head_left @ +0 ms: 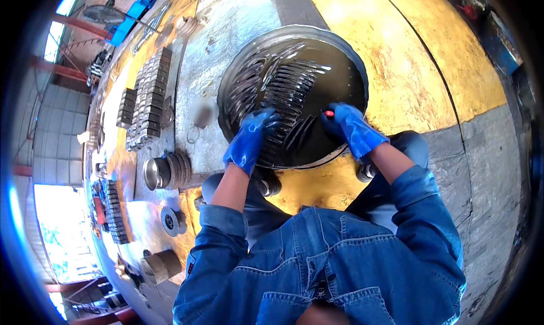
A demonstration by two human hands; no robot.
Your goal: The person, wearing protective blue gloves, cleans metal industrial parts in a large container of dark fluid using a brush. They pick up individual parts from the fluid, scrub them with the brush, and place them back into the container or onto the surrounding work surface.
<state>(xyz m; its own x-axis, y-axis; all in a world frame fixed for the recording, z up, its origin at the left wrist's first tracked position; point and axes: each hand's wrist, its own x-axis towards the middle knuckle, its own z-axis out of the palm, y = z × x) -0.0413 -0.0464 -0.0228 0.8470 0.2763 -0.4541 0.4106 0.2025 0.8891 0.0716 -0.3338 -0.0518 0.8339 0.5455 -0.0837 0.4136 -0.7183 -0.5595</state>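
Observation:
A wide round metal basin (362, 70) of murky dark liquid stands in front of me, between my knees. Rows of thin, dark, wet metal pieces (292, 87) lie in its left and middle part. My left hand (249, 138), in a blue rubber glove, is over the near left of the basin, fingers curled against the pieces; what they grip, if anything, is hidden. At the right inside of the rim, my gloved right hand (351, 129) is closed around a small object with a red end (329, 114). The rest of that object is covered by the glove or too dark to make out.
Stacks of dark metal blocks (150, 98) stand on the floor at the left. Nearer are round metal rings (158, 173), a spool (170, 221) and a metal can (161, 266). A fan (105, 13) stands far left. Yellow and grey floor plates (391, 59) surround the basin.

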